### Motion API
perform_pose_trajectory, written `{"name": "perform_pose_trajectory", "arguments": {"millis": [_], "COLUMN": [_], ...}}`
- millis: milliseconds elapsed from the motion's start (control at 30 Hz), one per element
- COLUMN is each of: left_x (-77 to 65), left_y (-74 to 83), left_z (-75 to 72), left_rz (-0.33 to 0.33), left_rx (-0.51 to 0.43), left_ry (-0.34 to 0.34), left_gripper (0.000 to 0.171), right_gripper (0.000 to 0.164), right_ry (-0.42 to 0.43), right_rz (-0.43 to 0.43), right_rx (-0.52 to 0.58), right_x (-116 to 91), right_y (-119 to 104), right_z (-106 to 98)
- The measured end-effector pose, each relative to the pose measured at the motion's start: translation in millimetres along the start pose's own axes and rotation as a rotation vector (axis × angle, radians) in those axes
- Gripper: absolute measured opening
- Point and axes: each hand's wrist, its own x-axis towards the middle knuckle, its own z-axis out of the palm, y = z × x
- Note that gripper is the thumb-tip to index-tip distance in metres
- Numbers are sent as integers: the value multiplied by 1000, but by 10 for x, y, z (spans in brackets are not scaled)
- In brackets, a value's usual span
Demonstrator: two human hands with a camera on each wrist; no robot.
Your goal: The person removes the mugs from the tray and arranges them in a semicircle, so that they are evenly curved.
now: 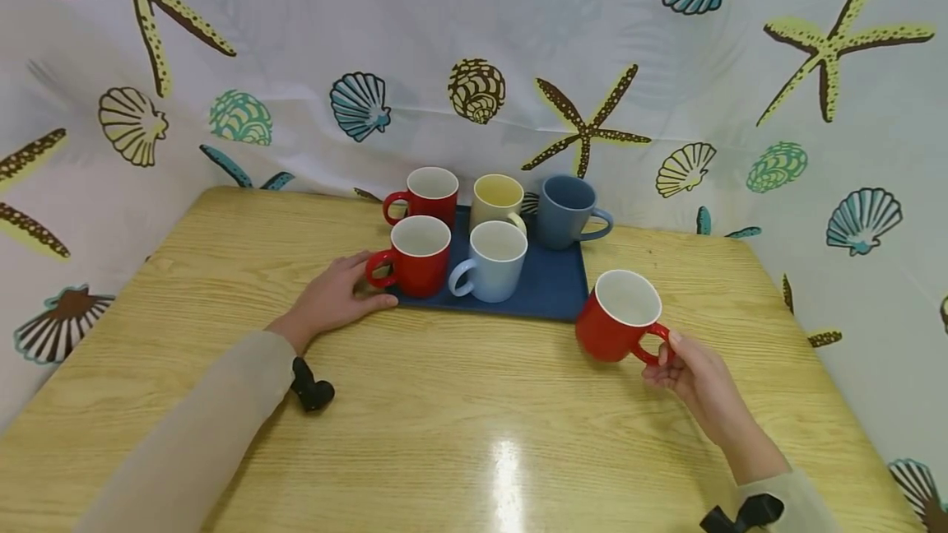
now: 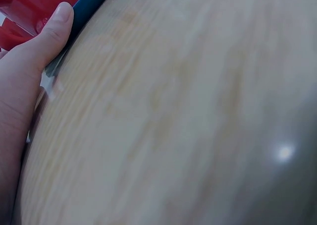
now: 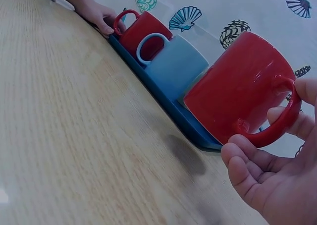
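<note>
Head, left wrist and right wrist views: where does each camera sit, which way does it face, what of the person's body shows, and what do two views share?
Head: on the head, facing forward and down over the table; left hand, right hand and sleeves show.
Left wrist: worn there, facing mostly table; left hand partly shows.
Right wrist: worn there, facing along the blue tray; both hands show.
Head and right wrist share the held red mug.

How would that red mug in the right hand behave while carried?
The red mug probably feels stiff and could chip, since it looks like glazed ceramic. Its glossy side may be slippery; held only by its handle, it might tip.
</note>
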Motion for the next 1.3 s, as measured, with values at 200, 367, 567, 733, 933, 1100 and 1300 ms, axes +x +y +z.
{"name": "perform_pose_trajectory", "arguments": {"millis": [200, 367, 567, 733, 933, 1100, 1300], "left_x": [3, 7, 34, 52, 46, 22, 21], "left_y": [17, 26, 28, 29, 14, -24, -21], "left_z": [3, 8, 10, 7, 2, 16, 31], "left_rz": [-3, -4, -10, -13, -8, -9, -12], "left_rx": [2, -9, -2, -2, -10, -15, -28], "left_ry": [-4, -9, -19, -15, -4, 4, 1], "left_gripper": [89, 91, 92, 91, 89, 89, 90], "right_gripper": [37, 37, 39, 41, 40, 40, 43], "right_ry": [-84, -105, -136, -235, -274, -282, -303], "right_rz": [-31, -10, 10, 3, 25, 52, 60], "right_rx": [88, 78, 101, 130, 137, 147, 187], "right_x": [-181, -334, -494, -585, -658, -724, -822], "right_y": [8, 21, 71, 124, 201, 270, 313], "right_z": [-56, -84, -100, -105, -83, -66, -68]}}
